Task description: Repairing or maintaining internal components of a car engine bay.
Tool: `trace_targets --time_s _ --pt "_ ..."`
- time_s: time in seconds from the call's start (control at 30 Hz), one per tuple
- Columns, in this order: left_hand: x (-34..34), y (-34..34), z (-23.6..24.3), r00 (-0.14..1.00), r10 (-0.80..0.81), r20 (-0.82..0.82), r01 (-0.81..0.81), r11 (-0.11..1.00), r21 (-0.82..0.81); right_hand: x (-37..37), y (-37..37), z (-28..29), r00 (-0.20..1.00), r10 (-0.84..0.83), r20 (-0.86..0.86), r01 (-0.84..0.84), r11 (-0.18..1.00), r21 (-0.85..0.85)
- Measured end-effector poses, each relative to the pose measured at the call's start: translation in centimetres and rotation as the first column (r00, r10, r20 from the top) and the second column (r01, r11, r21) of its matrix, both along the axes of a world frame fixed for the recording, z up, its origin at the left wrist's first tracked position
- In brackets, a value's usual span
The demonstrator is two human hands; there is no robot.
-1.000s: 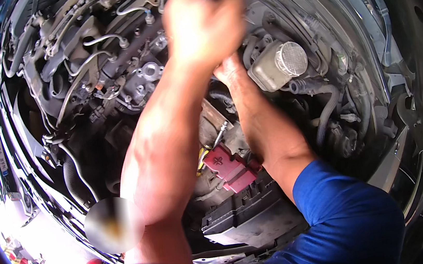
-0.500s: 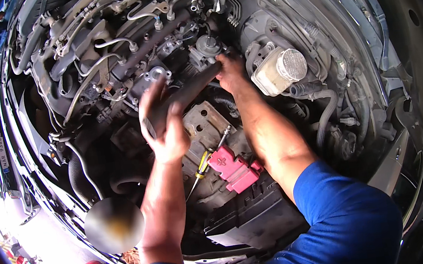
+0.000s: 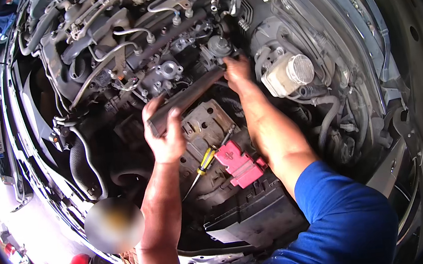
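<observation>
Engine bay [image 3: 110,65]: long dark rubber hose [image 3: 186,97] gripped by left hand [image 3: 166,137] and right hand [image 3: 237,72]; snagging on crowded pipes risked.

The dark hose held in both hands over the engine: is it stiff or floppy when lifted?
Probably fairly stiff: the dark hose spans straight between the left hand and right hand without sagging. It looks thick-walled, so likely not fragile. Being round, it may roll if laid down.
</observation>
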State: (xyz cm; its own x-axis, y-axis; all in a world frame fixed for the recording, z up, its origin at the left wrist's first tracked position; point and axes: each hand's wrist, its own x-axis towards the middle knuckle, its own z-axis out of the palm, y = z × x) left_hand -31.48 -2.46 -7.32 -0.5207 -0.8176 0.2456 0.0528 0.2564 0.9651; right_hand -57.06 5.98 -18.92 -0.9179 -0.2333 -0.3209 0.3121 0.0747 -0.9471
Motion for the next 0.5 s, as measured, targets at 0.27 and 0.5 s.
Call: trace_targets --time_s 0.27,0.5 --pt "-2.8 0.7 0.8 0.952 -0.154 -0.265 0.166 0.986 0.026 -0.2 0.0 1.3 0.949 -0.094 0.303 0.160 0.966 -0.203" --pt "-10.7 -2.2 4.1 0.647 -0.426 -0.633 0.499 0.864 -0.071 -0.3 0.1 1.7 0.858 -0.054 0.510 0.222 0.936 -0.274"
